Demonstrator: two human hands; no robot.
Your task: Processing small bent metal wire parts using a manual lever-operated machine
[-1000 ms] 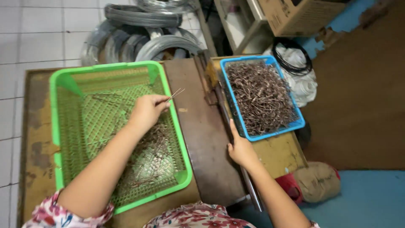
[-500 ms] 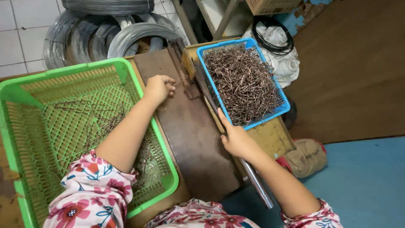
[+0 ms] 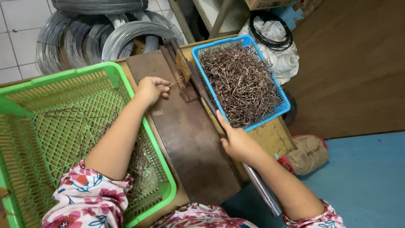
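Nearest the camera, two arms in floral-print sleeves (image 3: 90,198) reached out over the brown, worn metal plate (image 3: 192,143) that covered the middle of the surface. The right hand (image 3: 238,143) was wrapped around the long silver metal lever bar (image 3: 263,190), its forefinger stretched along the bar towards the pivot. To the left lay the bright green plastic mesh basket (image 3: 50,139), with a thin scatter of straight wire pieces on its floor, partly under the left forearm. Further out, the left hand (image 3: 149,88) pinched a short, thin piece of wire (image 3: 176,81) between fingertips, holding its tip against the small bending fixture (image 3: 184,80) at the head of the plate. Right of that sat the blue plastic mesh basket (image 3: 202,48), heaped with bent brownish wire hooks. Beyond the surface, grey wire coils (image 3: 84,38) leaned on the tiled floor.
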